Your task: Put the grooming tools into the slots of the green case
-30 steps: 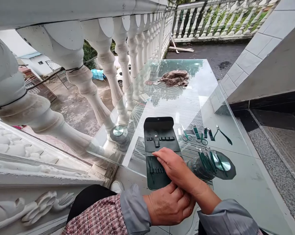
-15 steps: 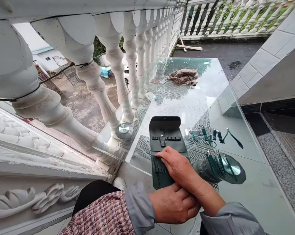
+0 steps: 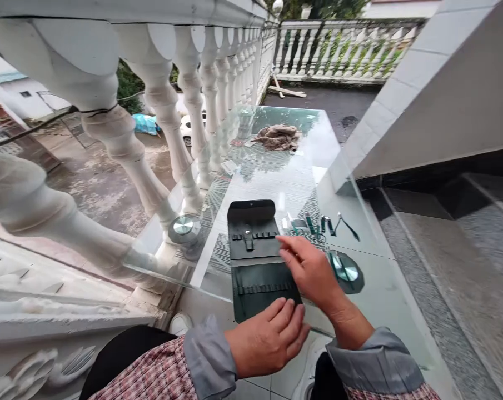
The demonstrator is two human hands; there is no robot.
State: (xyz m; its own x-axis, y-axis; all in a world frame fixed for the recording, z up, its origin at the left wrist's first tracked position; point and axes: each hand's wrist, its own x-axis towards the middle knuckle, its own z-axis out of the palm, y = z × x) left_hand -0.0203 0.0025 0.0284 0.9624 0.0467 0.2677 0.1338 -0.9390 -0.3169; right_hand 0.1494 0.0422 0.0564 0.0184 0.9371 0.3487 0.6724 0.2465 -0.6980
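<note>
An unfolded dark green manicure case lies on the glass table, its rows of elastic loops facing up. One thin, dark tool sits at the left end of the lower loops. My left hand rests at the case's lower right corner, fingers loosely apart and thumb hidden. Over the right edge hovers my right hand, fingers stretched leftward, nothing visible in them. Beyond it are scissors, nail clippers and a cuticle nipper. Slim tools, partly covered by my right hand, lie nearer me.
A crumpled brown cloth lies toward the far end of the glass table. Round metal-topped supports show under the glass. A white balustrade runs along the left, and stone steps are at the right.
My right hand has moved off the lower loops to the case's right edge, leaving the thin tool there. My hands, crossed before, are now apart. The view has swung right.
</note>
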